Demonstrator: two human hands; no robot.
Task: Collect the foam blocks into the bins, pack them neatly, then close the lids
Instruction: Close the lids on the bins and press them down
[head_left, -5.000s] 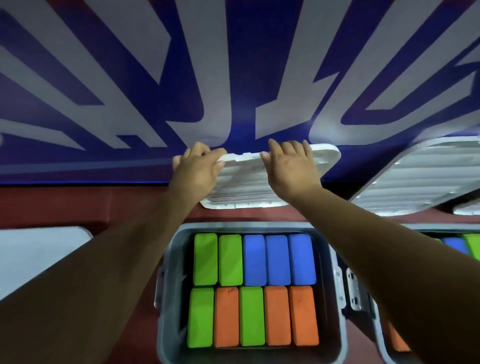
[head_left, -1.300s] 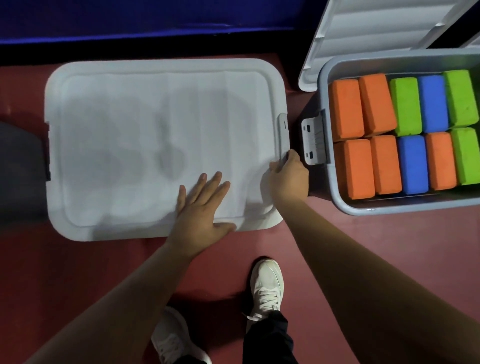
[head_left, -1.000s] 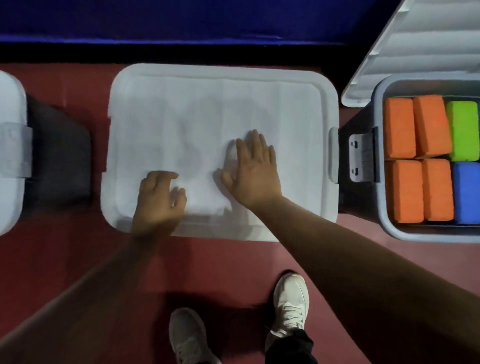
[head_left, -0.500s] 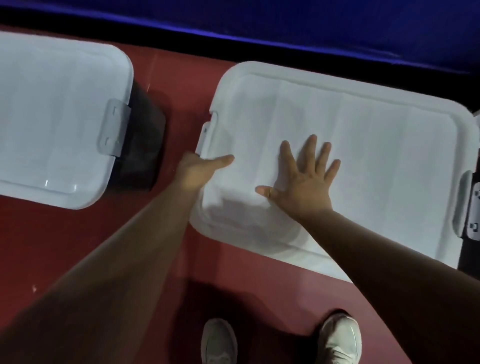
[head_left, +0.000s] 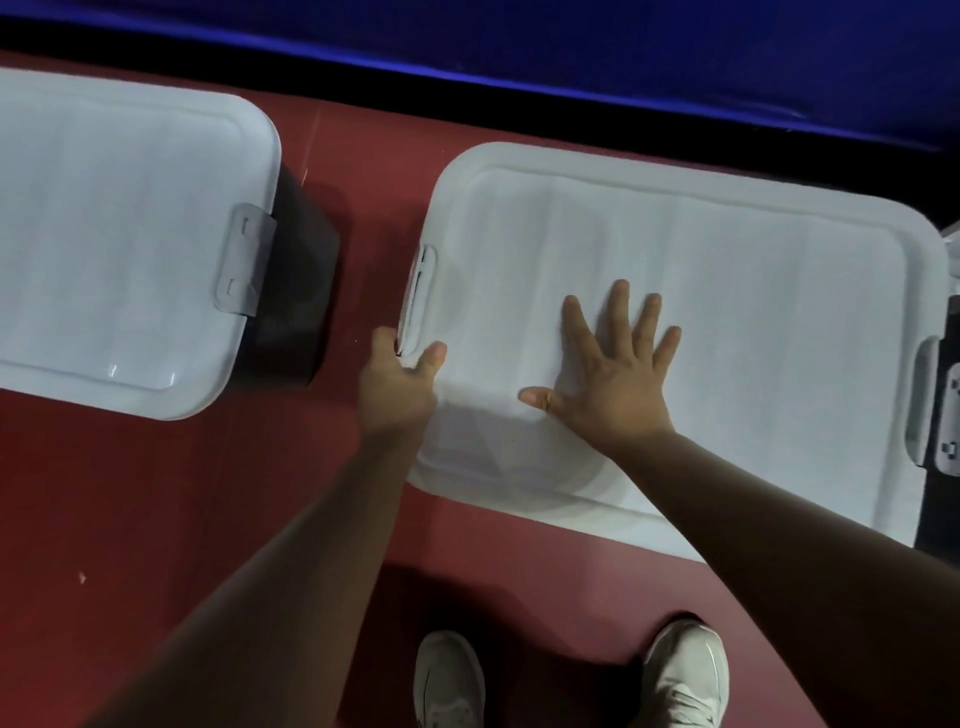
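At centre, the right grip (head_left: 613, 387) presses flat and spread on the lid (head_left: 753, 291); the left grip (head_left: 402, 387) pinches its latch (head_left: 418, 306). Upper left, another bin (head_left: 119, 223) looks latched already; this one, I judge, still needs clasping.

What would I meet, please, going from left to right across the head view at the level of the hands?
Left lid → its clasp → left hand, gripping the edge of the middle lid → right hand, flat on it → its right clasp.
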